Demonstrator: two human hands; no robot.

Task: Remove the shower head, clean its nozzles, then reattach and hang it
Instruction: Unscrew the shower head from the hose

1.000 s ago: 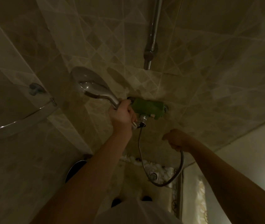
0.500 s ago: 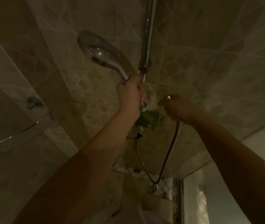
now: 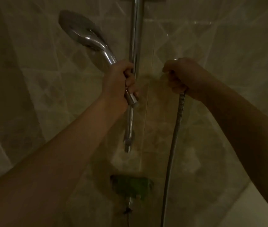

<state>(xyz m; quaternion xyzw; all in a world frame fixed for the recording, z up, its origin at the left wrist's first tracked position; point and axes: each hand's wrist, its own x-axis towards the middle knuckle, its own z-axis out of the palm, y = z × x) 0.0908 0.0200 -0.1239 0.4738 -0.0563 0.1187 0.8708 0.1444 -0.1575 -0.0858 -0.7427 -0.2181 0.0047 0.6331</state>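
— While the left hand (image 3: 118,82) is wrapped around the chrome handle, where does the shower head (image 3: 81,32) itself sit?

— Up and to the left of those curled fingers (image 3: 130,79), its round face tilted away toward the tiled wall (image 3: 228,38). The handle's bare lower end pokes out just below the little finger, with nothing screwed to it.

— And the vertical rail (image 3: 135,38)?

— Just past the fingertips, on their far side; whether the knuckles touch it I cannot tell.

— What about the right hand (image 3: 184,76)?

— Its fingers are closed in a fist around the top of the ribbed metal hose (image 3: 179,115). A bit of the hose's shiny end fitting peeks out above the fist. The hose drops straight down from under the fingers toward the bottom edge.

— Do the two hands meet?

— No, they are apart, at about the same height, with the rail between them.

— Anything lower?

— A green cloth (image 3: 133,185) draped over the tap body, well below both sets of fingers, between rail and hose.
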